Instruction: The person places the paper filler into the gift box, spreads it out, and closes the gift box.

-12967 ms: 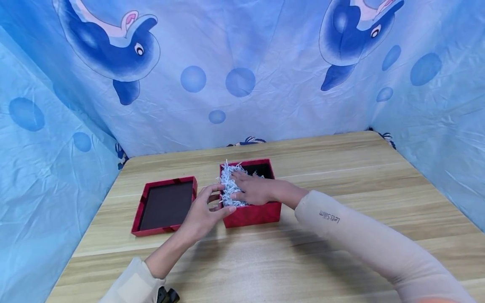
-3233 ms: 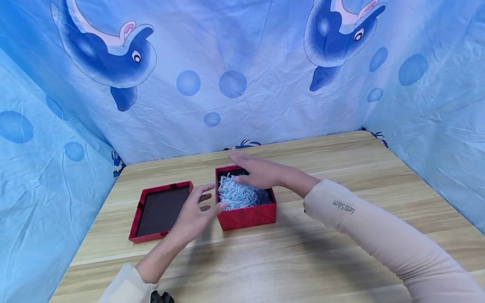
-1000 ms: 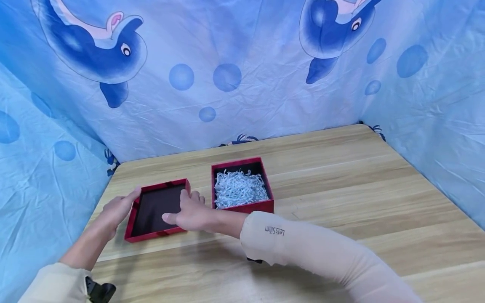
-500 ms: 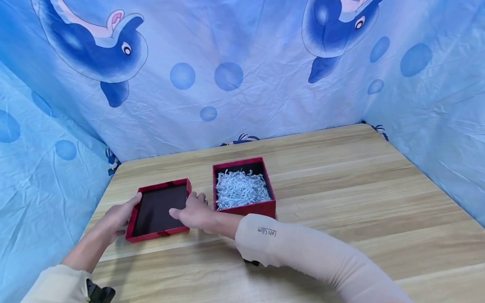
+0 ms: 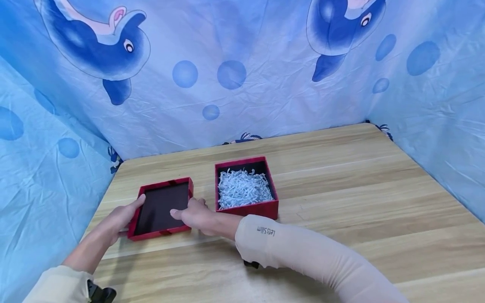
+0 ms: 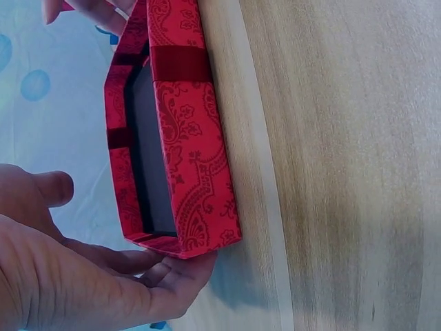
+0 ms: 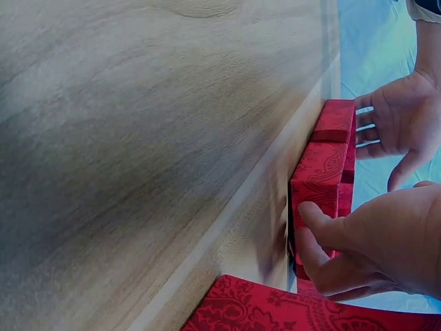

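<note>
A red box lid (image 5: 163,206) with a dark inside lies upturned on the wooden table. At its left wall is my left hand (image 5: 119,219), thumb above the rim and fingers bent against the lower outer edge. The left wrist view shows those fingertips (image 6: 200,265) at the lid's patterned corner, with the thumb raised off it. My right hand (image 5: 198,216) holds the opposite wall, its bent fingers (image 7: 313,221) on the outside and its thumb over the lid's dark inside. To the right stands the open red box (image 5: 261,209), filled with pale blue shredded paper (image 5: 244,189).
The wooden table (image 5: 341,202) stretches off to the right. Blue dolphin-printed sheeting (image 5: 235,101) hangs behind the table and at both sides. The box stands close beside my right hand and forearm.
Over thirteen seconds, my right hand has left the shredded paper and my left hand the box's side. Both have come to the lid. Lately the left thumb has slid nearer along the lid's rim.
</note>
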`<state>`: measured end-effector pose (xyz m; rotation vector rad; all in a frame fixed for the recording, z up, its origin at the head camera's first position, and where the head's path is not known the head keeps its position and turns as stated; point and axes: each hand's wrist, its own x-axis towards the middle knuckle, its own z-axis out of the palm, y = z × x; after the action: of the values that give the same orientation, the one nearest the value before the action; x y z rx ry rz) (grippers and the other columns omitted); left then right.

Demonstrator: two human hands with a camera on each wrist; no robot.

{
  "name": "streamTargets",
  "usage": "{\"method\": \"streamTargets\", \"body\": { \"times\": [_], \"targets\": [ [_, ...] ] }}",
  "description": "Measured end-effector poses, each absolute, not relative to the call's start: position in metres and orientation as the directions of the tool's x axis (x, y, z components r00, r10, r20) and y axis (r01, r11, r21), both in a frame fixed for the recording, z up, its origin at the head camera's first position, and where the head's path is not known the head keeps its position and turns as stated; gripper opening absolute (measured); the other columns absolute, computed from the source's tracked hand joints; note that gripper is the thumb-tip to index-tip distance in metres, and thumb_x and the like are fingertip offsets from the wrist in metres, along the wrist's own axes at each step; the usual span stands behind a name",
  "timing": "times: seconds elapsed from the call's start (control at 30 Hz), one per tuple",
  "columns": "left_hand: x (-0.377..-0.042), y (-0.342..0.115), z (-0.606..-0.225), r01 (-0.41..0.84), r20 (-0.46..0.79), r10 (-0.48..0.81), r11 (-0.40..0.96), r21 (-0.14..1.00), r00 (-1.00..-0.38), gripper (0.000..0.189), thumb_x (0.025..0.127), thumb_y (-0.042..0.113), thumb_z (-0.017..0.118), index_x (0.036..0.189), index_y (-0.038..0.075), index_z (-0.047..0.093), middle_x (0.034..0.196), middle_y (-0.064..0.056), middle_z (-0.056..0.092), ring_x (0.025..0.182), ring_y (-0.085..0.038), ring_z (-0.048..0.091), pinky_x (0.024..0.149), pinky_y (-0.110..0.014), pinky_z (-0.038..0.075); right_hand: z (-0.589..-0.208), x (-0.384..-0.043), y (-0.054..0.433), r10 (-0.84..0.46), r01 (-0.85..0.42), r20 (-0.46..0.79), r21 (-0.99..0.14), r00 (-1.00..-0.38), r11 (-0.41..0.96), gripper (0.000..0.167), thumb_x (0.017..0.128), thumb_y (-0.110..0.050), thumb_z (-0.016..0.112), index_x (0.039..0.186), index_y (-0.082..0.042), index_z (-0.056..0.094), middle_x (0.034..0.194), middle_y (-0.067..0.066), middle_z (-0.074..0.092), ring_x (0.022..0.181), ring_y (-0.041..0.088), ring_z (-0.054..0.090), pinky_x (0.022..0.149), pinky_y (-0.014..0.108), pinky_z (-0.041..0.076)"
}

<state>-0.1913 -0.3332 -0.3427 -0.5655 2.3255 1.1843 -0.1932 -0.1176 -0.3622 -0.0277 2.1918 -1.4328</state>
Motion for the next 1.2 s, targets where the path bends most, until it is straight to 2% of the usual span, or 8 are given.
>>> {"method": "streamTargets", "body": {
  "times": [0.2,0.5,0.77,1.03,1.2],
  "targets": [
    [-0.192,-0.331,-0.342,-0.551,-0.584,-0.138,0.555,0.623,-0.800,0.114,0.088,0.076,0.024,0.142,-0.020,-0.007,0.144,-0.040,0.009,0.130,-0.056,0.021,0.106,-0.061,0.029,-0.364,-0.194,-0.118,-0.298,0.288,-0.419,-0.872,-0.858,0.396,0.071,0.090,-0.041,0.065,0.146,-0.007,0.038,0.152,0.010,0.030,0.135,0.027,0.036,0.110,0.046,0.034],
    [-0.192,-0.331,-0.342,-0.552,-0.583,-0.140,0.552,0.625,-0.800,0.112,0.090,0.074,0.023,0.141,-0.021,-0.007,0.144,-0.040,0.010,0.130,-0.056,0.020,0.105,-0.062,0.030,-0.366,-0.196,-0.118,-0.319,0.310,-0.420,-0.887,-0.849,0.343,0.072,0.091,-0.039,0.065,0.148,-0.007,0.036,0.154,0.010,0.026,0.139,0.028,0.031,0.111,0.047,0.031],
    [-0.192,-0.331,-0.342,-0.538,-0.567,-0.131,0.542,0.645,-0.813,0.107,0.092,0.071,0.023,0.142,-0.021,-0.001,0.141,-0.037,0.019,0.126,-0.050,0.029,0.102,-0.060,0.034,-0.366,-0.196,-0.117,-0.326,0.320,-0.420,-0.892,-0.847,0.319,0.071,0.091,-0.037,0.065,0.148,-0.006,0.035,0.154,0.010,0.026,0.139,0.029,0.030,0.112,0.047,0.030],
    [-0.191,-0.331,-0.340,-0.556,-0.570,-0.152,0.519,0.649,-0.807,0.110,0.091,0.072,0.024,0.142,-0.020,-0.003,0.140,-0.037,0.017,0.126,-0.050,0.027,0.102,-0.060,0.034,-0.362,-0.196,-0.117,-0.335,0.329,-0.433,-0.887,-0.837,0.323,0.073,0.091,-0.039,0.065,0.148,-0.005,0.034,0.155,0.010,0.024,0.140,0.029,0.028,0.112,0.047,0.030],
    [-0.190,-0.332,-0.336,-0.560,-0.569,-0.157,0.505,0.656,-0.807,0.111,0.090,0.074,0.025,0.143,-0.019,-0.005,0.141,-0.037,0.016,0.127,-0.050,0.025,0.104,-0.061,0.032,-0.356,-0.198,-0.116,-0.330,0.337,-0.441,-0.883,-0.835,0.326,0.073,0.090,-0.039,0.066,0.148,-0.006,0.035,0.153,0.009,0.027,0.137,0.027,0.032,0.112,0.047,0.031]
  ]
}}
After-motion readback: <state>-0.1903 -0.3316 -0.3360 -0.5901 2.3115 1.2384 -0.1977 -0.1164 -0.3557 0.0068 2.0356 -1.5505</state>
